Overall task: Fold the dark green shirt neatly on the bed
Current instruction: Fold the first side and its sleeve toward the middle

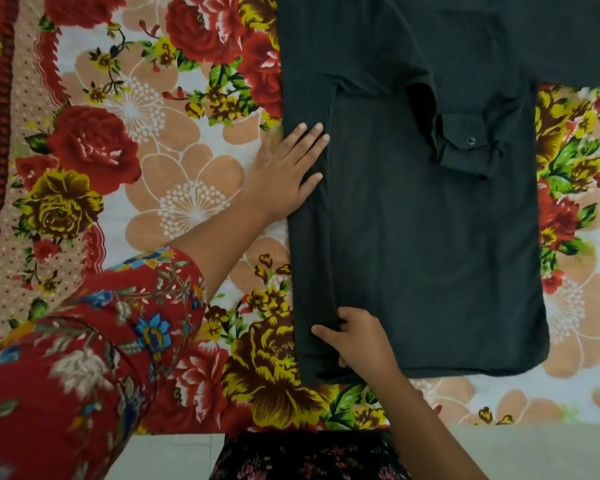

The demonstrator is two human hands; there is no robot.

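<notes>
- Dark green shirt [430, 254] lies flat on the bed [153, 150], on a floral bedspread. Long axis runs away from the person: hem nearest, shoulders at the far edge of view. All places below are given relative to the shirt.
- Left side of the shirt looks already turned in: a straight folded edge runs along that side, and one sleeve lies doubled across the body with its cuff [465, 147] and a button showing right of the shirt's middle.
- Other sleeve [586, 57] extends off the shirt's far right corner and leaves the view, not yet folded in.
- Left hand [284, 171]: grip open, palm down. It rests on the shirt's left folded edge about halfway up, fingers over the cloth, heel of the hand on the bedspread.
- Right hand [357, 337]: near the shirt's near-left corner, just above the hem. Fingers curled, apparently pinching a ridge of cloth at the fold; the pinch itself is partly hidden, so taken as gripping the shirt.
- Judgement: both hands sit on the shirt's left edge; the unfolded side lies to the right, across the full width. The right hand is the nearer one for that reach.
- Judgement: task roughly at its first third.
</notes>
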